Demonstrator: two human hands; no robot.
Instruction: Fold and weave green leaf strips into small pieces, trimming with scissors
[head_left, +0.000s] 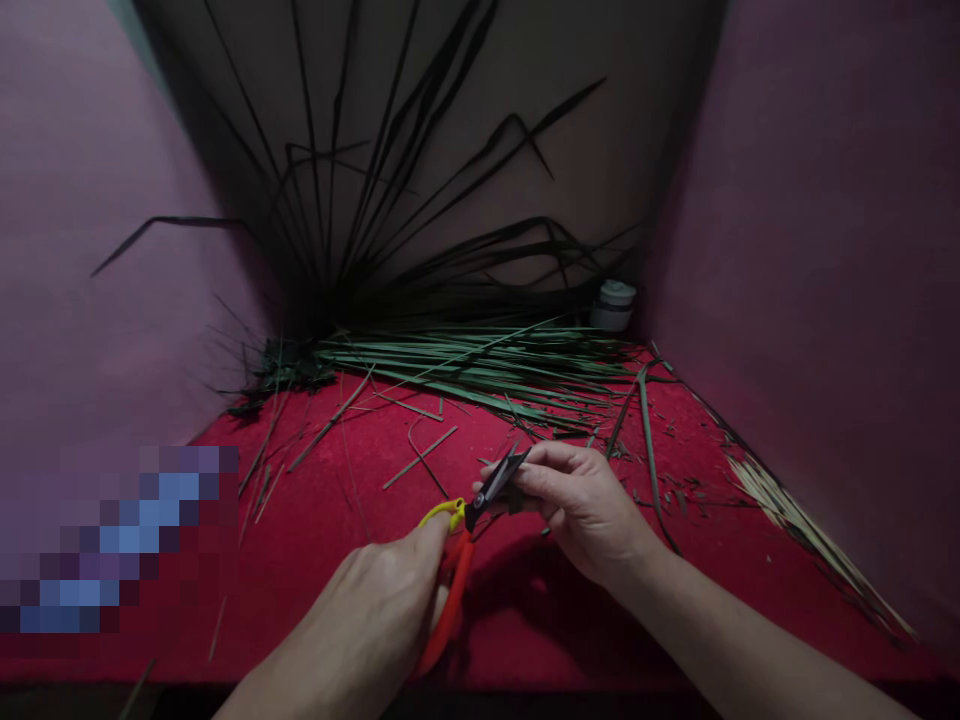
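Note:
My left hand (394,590) is closed around the handles of a pair of scissors (484,503), one handle red and the other yellow. Their dark blades point up and right, parted slightly, right at the fingertips of my right hand (577,500). Those fingers are pinched on a small dark green leaf piece (514,500), mostly hidden behind them and the blades. Both hands are above the red cloth (337,540). Just beyond them lie loose cut strips (420,457) of leaf.
A pile of long green leaves (480,365) spans the back, with dark blades fanning up the wall. A white lidded container (615,304) stands at back right. Pale thin sticks (810,540) lie along the right wall. Leaf scraps are scattered at right. A blurred-out patch covers the left.

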